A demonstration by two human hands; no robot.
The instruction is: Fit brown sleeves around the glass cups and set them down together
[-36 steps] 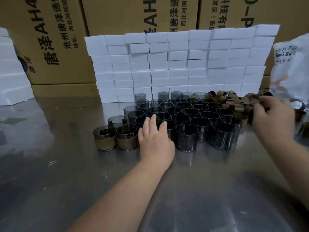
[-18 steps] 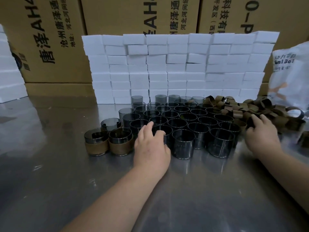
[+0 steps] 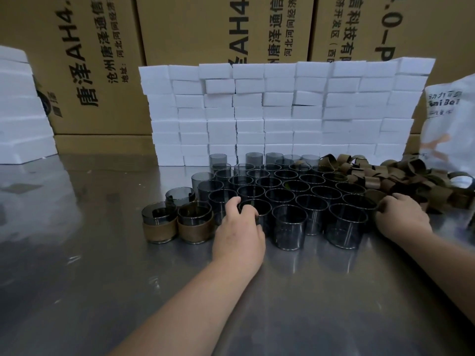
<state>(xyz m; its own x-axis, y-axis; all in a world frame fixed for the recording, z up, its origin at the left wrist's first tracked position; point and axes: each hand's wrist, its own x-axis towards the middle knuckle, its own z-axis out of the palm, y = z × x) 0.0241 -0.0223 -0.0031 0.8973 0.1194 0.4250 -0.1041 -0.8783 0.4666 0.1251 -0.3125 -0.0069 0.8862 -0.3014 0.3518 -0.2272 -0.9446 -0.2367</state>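
**Glass cups: 2 sleeved, rest bare, both hands in the batch**

Glass cups (image 3: 289,188): smoky grey, see-through, short straight cylinders, open end up. They are packed rim to rim in staggered rows on the steel table (image 3: 90,253), starting at the foot of the white block wall (image 3: 282,111) and running out from it.

Counts:
- Sleeved cups: 2, (image 3: 160,231) and (image 3: 195,231). A tan band wraps the lower half of each. They touch side by side, out from the wall's left end.
- Bare cups: roughly three dozen. The back rows overlap too much for an exact number.
- Brown sleeves (image 3: 401,176): loose heap of rings at the foot of the wall's right end, too tangled to count.

Left hand (image 3: 239,235): fingers curled over the rim of a cup in the row farthest from the wall (image 3: 262,217), thumb on the rim's other side.

Right hand (image 3: 403,222): fingertips bunched, pinching one sleeve (image 3: 371,196) at the heap's edge farthest from the wall.

Behind the wall: 3 cardboard boxes (image 3: 205,29). Past its right end: 1 white bag (image 3: 447,119).
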